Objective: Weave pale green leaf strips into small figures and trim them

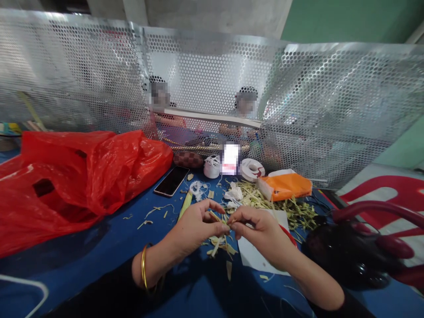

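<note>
1. Pinching a thin yellowish plant strip (215, 216), the left hand (194, 227) has its thumb and forefinger drawn almost together, the strip showing between them.
2. The right hand (265, 229) meets it tip to tip: thumb and forefinger are closed in a tight pinch at the strip's right-hand end, the other fingers curled in. How much of the strip lies inside that pinch is too small to make out.
3. Below the fingertips, pale plant scraps (217, 247) lie loose on the blue table (109, 274).
4. Just beyond the left fingers, a green stalk (186, 204) slants away, with a tangle of white string (198, 189) near its far end.
5. Beneath the right fingers is a white sheet of paper (253, 256). Past them spreads a heap of plant trimmings (300, 214), with crumpled white tissue (233, 193) at its left edge and an orange packet (291, 186) at its far side.
6. Farther out, straight ahead of the fingertips, stands a lit screen (231, 154), a white roll (252, 169) just to its right.
7. Well left of the fingers lie a dark phone (172, 181) and a red plastic bag (115, 172).
</note>
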`<act>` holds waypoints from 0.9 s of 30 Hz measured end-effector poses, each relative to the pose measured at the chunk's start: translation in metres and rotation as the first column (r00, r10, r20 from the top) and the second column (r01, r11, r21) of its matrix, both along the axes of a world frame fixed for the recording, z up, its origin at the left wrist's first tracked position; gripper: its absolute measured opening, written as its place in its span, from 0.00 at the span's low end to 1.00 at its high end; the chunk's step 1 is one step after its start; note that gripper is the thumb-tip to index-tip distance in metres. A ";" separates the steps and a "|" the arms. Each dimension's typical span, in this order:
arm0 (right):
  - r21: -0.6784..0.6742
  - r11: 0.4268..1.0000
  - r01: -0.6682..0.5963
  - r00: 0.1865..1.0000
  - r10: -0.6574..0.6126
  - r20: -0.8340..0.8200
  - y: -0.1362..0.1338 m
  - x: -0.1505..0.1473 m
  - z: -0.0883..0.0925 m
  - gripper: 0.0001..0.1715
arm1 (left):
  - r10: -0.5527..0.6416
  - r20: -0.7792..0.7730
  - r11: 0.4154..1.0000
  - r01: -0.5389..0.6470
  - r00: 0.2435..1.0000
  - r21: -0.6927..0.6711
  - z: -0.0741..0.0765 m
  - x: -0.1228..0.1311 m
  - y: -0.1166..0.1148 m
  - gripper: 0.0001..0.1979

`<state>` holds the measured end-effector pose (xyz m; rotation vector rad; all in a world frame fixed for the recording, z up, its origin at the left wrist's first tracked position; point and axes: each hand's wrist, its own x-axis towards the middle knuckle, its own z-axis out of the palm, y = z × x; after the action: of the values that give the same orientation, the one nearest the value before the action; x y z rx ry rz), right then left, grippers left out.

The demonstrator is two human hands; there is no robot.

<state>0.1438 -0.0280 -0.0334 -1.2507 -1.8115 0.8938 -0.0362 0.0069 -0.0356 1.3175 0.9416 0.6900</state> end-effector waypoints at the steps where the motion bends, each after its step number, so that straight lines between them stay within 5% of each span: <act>1: 0.031 0.999 0.020 1.000 -0.020 0.019 0.000 -0.001 0.000 0.06 | 0.006 -0.011 1.000 -0.006 1.000 0.002 0.001 0.000 0.000 0.19; 11: 0.288 0.952 0.102 0.990 -0.126 0.065 -0.001 0.000 -0.002 0.08 | 0.217 0.087 0.976 -0.219 0.972 0.009 0.006 -0.003 0.004 0.21; 18: 0.372 0.920 0.120 0.981 -0.167 0.096 0.001 0.006 -0.002 0.08 | 0.087 -0.025 0.991 -0.084 0.996 0.104 0.005 -0.007 0.007 0.08; 24: 0.380 0.917 0.121 0.981 -0.169 0.097 0.000 0.005 -0.001 0.08 | 0.045 -0.001 0.997 -0.045 0.999 0.067 0.009 -0.008 0.007 0.09; 27: 0.371 0.923 0.105 0.984 -0.150 0.097 -0.002 0.001 -0.002 0.08 | 0.021 -0.062 0.985 -0.011 0.998 0.169 0.012 -0.007 0.004 0.09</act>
<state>0.1452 -0.0298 -0.0351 -1.1853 -1.8622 0.3877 -0.0430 0.0112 -0.0233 1.4903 0.9622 0.7572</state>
